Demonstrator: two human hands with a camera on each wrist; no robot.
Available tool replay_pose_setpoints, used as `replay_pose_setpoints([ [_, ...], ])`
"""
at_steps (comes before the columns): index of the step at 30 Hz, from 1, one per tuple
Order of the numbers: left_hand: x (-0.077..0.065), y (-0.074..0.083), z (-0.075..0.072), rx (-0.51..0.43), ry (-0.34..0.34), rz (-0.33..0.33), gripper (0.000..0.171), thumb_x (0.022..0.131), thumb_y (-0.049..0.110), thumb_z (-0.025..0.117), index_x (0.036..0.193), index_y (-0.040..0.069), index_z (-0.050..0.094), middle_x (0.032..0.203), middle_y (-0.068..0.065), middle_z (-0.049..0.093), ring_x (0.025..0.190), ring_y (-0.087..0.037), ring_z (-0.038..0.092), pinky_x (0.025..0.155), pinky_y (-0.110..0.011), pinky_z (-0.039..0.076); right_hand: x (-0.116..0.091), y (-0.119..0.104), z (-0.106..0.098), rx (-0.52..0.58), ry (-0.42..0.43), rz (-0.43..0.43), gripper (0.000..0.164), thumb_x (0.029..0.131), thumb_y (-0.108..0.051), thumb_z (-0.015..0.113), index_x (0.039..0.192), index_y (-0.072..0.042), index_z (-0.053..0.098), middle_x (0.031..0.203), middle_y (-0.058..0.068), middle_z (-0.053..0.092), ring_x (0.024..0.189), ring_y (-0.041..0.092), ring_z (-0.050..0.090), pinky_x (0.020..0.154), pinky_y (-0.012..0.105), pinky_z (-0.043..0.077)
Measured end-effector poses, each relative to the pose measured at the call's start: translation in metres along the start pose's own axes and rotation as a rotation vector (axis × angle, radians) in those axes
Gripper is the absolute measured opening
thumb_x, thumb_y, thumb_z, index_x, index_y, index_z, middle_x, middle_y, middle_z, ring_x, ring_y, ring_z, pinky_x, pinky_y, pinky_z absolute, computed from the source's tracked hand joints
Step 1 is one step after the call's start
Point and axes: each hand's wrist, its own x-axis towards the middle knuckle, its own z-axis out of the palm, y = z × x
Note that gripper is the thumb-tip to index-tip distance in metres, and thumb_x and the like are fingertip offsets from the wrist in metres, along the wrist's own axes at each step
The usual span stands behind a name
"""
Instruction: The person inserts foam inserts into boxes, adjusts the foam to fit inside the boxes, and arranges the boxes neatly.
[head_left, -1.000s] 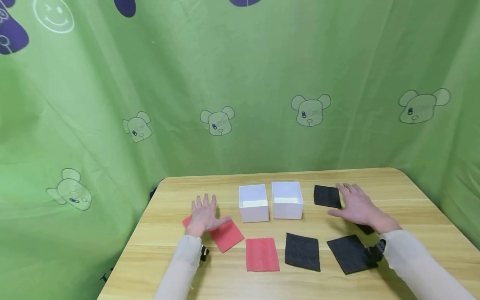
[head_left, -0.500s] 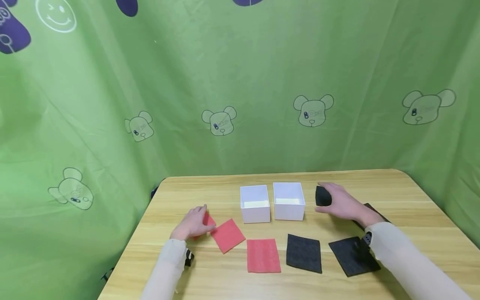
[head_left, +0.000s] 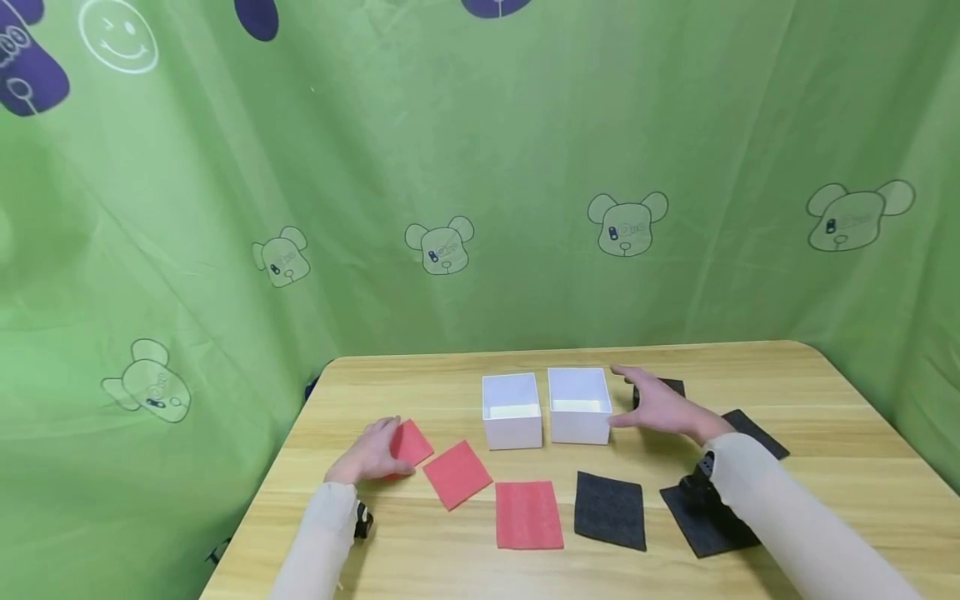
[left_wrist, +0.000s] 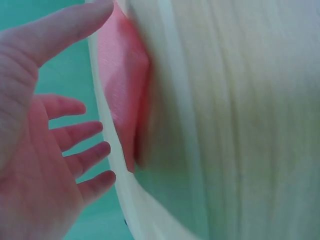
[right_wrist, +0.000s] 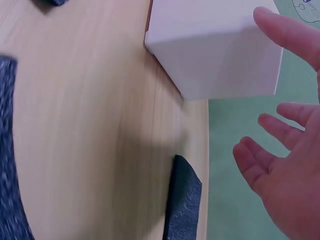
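My left hand [head_left: 369,454] reaches to the left edge of the leftmost red square of cloth [head_left: 412,442]. Its fingers are relaxed, and in the left wrist view the palm is bare, with the red cloth beyond the thumb. Two more red squares [head_left: 457,475] lie to the right. Beside the right-hand white box [head_left: 581,427] is my right hand [head_left: 660,408], thumb and fingers spread apart around its right side and holding nothing. A black square of cloth [head_left: 676,387] lies partly hidden behind that hand. The other white box [head_left: 513,433] stands just left; both are open-topped.
Several black squares lie on the right half of the wooden table [head_left: 450,558]: one front middle [head_left: 610,510], one partly under the right forearm [head_left: 697,533], one farther right [head_left: 757,433]. A green curtain [head_left: 525,167] hangs behind the table.
My left hand has moved left from above the red squares to the outer one's edge. The right hand has moved left, past the back black square, to the white box.
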Motion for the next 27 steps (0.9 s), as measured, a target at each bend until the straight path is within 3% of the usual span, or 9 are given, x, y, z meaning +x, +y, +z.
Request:
replay_pose_setpoints([
  [10,0.001,-0.01,0.006,-0.058,0.004,0.015,0.1,0.067,0.034,0.082,0.144,-0.003,0.031,0.141,-0.02,0.039,0.121,-0.035,0.04,0.094,-0.049,0.042,0.007,0.007,0.011,0.223,-0.046,0.033,0.102,0.076,-0.035,0.079,0.149,-0.001,0.017,0.15,0.025,0.02,0.131,0.049,0.025,0.101,0.061,0.029],
  [20,0.005,-0.006,0.005,-0.039,0.002,0.057,0.097,0.065,0.03,0.082,0.143,-0.003,0.034,0.135,-0.019,0.044,0.114,-0.033,0.044,0.09,-0.05,0.044,0.007,0.004,0.012,0.319,-0.064,0.028,0.1,0.077,-0.023,0.079,0.149,0.003,0.014,0.149,0.03,0.018,0.129,0.052,0.025,0.101,0.06,0.031],
  [27,0.005,-0.005,0.005,-0.036,-0.017,0.03,0.102,0.065,0.035,0.082,0.145,-0.001,0.031,0.14,-0.019,0.04,0.119,-0.033,0.04,0.093,-0.049,0.042,0.01,0.006,0.013,0.337,-0.083,0.031,0.103,0.077,-0.02,0.079,0.149,0.003,0.009,0.15,0.03,0.014,0.129,0.052,0.024,0.101,0.06,0.03],
])
